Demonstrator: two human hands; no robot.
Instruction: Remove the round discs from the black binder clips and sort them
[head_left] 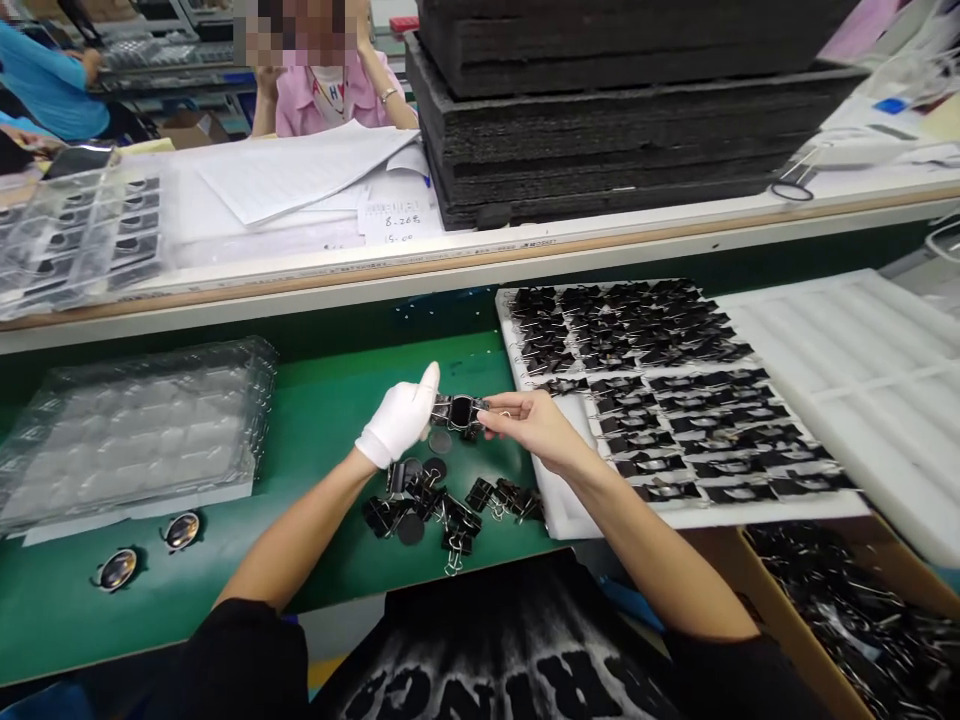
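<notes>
Left hand (401, 415), white-gloved: grasping the left end of the piece (460, 411), thumb upright. Right hand (534, 428), bare: thumb and fingers pinched on its right end. Piece: black, round-faced, held between the two hands over the green mat (315, 565); long axis crosswise, hand to hand, so neither hand is clearly the nearer. Clip detail at its ends: too small to tell. Just below the piece, toward the wearer: one dark disc (440, 442); farther that way, loose clips (381, 517) with more discs among them. Right of the piece: white tray (570, 495) with rows of clipped parts (660, 400). Left of it, well apart: clear trays (150, 420), stacked. Beyond it: black foam stack (600, 150).
</notes>
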